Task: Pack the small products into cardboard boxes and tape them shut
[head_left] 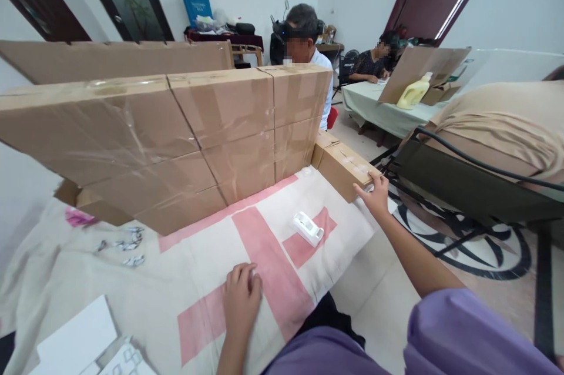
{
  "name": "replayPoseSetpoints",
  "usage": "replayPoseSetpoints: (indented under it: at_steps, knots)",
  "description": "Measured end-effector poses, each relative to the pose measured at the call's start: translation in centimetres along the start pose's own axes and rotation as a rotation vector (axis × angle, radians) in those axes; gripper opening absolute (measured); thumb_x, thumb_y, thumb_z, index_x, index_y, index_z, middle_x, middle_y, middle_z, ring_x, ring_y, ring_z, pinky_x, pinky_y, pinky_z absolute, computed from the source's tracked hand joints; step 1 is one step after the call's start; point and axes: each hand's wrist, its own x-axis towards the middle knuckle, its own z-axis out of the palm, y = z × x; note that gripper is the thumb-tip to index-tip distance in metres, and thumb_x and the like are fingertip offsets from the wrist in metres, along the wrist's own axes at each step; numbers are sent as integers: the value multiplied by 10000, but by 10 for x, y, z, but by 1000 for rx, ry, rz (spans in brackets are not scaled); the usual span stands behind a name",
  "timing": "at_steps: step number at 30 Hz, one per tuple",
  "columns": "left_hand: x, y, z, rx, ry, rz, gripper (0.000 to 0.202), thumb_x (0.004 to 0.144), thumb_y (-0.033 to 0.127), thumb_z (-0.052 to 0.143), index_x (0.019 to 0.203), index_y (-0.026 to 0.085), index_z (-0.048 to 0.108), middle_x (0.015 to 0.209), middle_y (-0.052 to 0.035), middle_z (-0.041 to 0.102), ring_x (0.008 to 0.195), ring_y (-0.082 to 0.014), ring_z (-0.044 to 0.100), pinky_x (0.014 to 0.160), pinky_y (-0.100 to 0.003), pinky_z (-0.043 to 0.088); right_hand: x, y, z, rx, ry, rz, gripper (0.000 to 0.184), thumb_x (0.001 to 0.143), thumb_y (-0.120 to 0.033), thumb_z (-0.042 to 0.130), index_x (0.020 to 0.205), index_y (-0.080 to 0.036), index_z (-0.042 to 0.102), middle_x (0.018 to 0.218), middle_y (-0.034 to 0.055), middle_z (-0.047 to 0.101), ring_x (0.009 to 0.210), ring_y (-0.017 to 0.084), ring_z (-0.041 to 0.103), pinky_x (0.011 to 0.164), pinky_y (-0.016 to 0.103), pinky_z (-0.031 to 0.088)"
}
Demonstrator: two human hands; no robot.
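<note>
My right hand (pixel 375 191) reaches out to the right and grips the near end of a long, low cardboard box (pixel 346 166), fingers over its top edge and thumb at its side. My left hand (pixel 242 293) lies on the pink and white cloth (pixel 282 287) with its fingers curled together. Something whitish shows at its fingertips, too small to make out. Between my hands, a small white plastic device (pixel 308 228) rests on a pink patch of the cloth.
A wall of taped cardboard boxes (pixel 211 134) stands along the table's far side. White cards (pixel 77 337) and crumpled silvery scraps (pixel 132 240) lie at left. Beyond the boxes sits a person (pixel 304 34); another (pixel 374 60) is behind a table holding a yellow jug (pixel 414 93). A chair (pixel 462 181) stands right.
</note>
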Motion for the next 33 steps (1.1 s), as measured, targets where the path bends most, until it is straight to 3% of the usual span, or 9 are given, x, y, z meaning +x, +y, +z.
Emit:
replayPoseSetpoints:
  at_steps: [10, 13, 15, 17, 19, 22, 27, 30, 33]
  knots:
    - [5, 12, -2, -247, 13, -78, 241, 824, 260, 570, 1007, 242, 725, 1062, -89, 685, 1056, -315, 586, 973, -505, 420, 12, -14, -9, 58, -69, 8, 962, 676, -789, 585, 1368, -121, 568, 1394, 235, 454, 1353, 373, 464, 1151, 505, 376]
    - [4, 15, -5, -374, 45, -109, 203, 799, 256, 594, 951, 244, 728, 970, -62, 712, 979, -271, 636, 923, -436, 474, 17, -16, -14, 50, -54, 31, 1033, 600, -825, 639, 1350, -115, 606, 1308, 279, 524, 1387, 477, 418, 1136, 597, 352]
    - [1, 11, -16, -479, 72, -136, 205, 837, 276, 553, 950, 236, 719, 841, -34, 716, 826, -219, 668, 804, -361, 512, 15, -25, -14, -7, 22, 85, 1002, 587, -775, 740, 1384, -181, 616, 1421, 330, 434, 1404, 537, 377, 1072, 669, 354]
    - [-5, -1, -36, -576, 128, -168, 242, 878, 304, 503, 981, 224, 706, 735, -11, 696, 712, -187, 669, 713, -312, 515, 4, -48, -11, 3, 134, -50, 943, 659, -688, 781, 1457, -230, 574, 1500, 338, 372, 1433, 530, 359, 1079, 676, 337]
    - [-11, -20, -65, -641, 215, -201, 255, 892, 330, 499, 1011, 215, 693, 702, -3, 690, 705, -180, 677, 715, -298, 519, -21, -88, -6, 77, 130, -308, 816, 754, -627, 747, 1454, -245, 575, 1471, 318, 439, 1431, 486, 402, 1121, 657, 336]
    - [-6, -64, -120, -684, 372, -252, 255, 889, 377, 548, 1026, 203, 675, 747, -17, 713, 756, -182, 683, 773, -305, 523, -71, -176, 11, 224, -68, -645, 574, 885, -521, 640, 1371, -218, 606, 1400, 227, 562, 1370, 419, 511, 1120, 675, 400]
    - [45, -155, -200, -660, 607, -411, 255, 896, 386, 627, 1030, 171, 646, 903, -48, 738, 757, -162, 662, 777, -314, 536, -156, -343, 57, 579, -490, -1018, 357, 943, -288, 582, 1294, -248, 633, 1401, 149, 619, 1322, 285, 599, 1111, 523, 503]
    - [88, -203, -228, -629, 647, -528, 300, 957, 385, 642, 1138, 145, 641, 1036, -65, 705, 858, -171, 672, 815, -363, 574, -195, -436, 91, 696, -675, -1088, 406, 935, -264, 562, 1335, -259, 635, 1502, 118, 570, 1395, 266, 551, 1164, 476, 469]
    - [134, -237, -240, -626, 640, -610, 382, 973, 404, 641, 1266, 159, 617, 1217, -98, 658, 1028, -213, 669, 884, -426, 592, -221, -521, 131, 637, -913, -919, 567, 880, -259, 591, 1447, -249, 567, 1631, 90, 432, 1311, 254, 614, 1114, 406, 511]
